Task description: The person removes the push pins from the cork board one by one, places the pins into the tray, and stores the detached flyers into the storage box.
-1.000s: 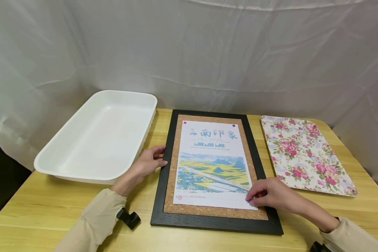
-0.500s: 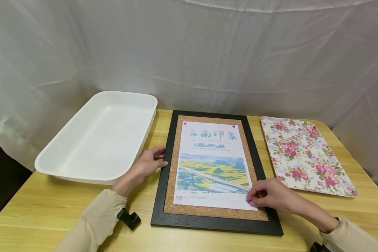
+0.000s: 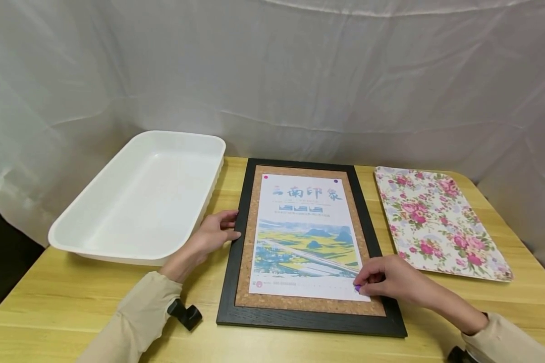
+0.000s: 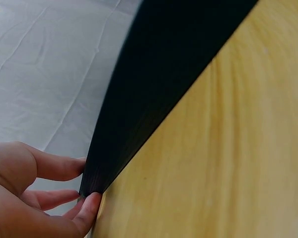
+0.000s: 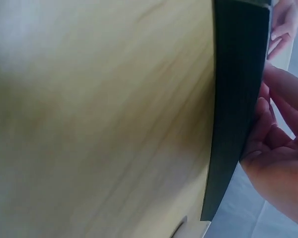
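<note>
Right hand (image 3: 390, 278): thumb and forefinger clamped on a purple pin (image 3: 357, 289) at the poster's near right corner; only the head view shows the pin.
Poster (image 3: 306, 247): flat on the black-framed corkboard (image 3: 309, 304), between both hands.
Left hand (image 3: 213, 234): fingers apart, touching the board's left edge; the left wrist view shows fingertips against its dark side.
Far corners: pink pin (image 3: 266, 177) left, dark pin (image 3: 336, 181) right, head view only.
</note>
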`<state>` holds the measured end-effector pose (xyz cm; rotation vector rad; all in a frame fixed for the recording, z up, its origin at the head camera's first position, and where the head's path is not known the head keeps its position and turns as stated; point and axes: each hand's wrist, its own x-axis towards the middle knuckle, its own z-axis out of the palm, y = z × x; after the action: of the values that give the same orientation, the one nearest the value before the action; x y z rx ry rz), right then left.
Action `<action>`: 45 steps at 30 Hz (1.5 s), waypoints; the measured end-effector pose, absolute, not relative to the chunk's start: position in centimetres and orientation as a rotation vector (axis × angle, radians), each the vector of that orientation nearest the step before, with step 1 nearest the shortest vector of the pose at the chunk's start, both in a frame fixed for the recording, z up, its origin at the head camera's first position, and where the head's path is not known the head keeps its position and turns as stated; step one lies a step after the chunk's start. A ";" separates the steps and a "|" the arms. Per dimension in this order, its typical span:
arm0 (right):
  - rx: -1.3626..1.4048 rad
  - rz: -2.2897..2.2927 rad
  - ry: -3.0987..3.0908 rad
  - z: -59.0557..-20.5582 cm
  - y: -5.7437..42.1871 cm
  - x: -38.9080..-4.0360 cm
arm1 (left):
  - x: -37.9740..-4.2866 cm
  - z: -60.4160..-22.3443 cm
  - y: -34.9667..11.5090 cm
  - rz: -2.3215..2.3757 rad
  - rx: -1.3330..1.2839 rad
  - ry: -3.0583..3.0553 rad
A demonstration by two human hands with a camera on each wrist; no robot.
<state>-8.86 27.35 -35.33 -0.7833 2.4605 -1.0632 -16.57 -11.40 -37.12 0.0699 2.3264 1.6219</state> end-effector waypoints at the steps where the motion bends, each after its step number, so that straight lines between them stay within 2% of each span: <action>1: -0.809 -1.057 2.474 -35.3 27.4 -8.8 | -16.5 -37.1 -11.4 1.620 0.071 2.327; 9: -0.977 -1.036 2.575 -35.4 27.4 -8.4 | -16.6 -36.8 -11.5 1.613 0.073 2.328; 26: -0.934 -1.076 2.451 -35.3 27.5 -8.7 | -16.5 -37.1 -11.3 1.619 0.074 2.340; 37: -1.046 -1.096 2.425 -35.7 27.7 -9.2 | -16.6 -37.2 -11.6 1.627 0.082 2.342; 45: -0.940 -1.067 2.494 -35.8 27.6 -8.8 | -16.5 -37.1 -11.4 1.625 0.086 2.338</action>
<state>-8.80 27.63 -35.79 -0.9403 2.4941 -1.0665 -16.52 -11.39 -37.13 0.0857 2.3376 1.6248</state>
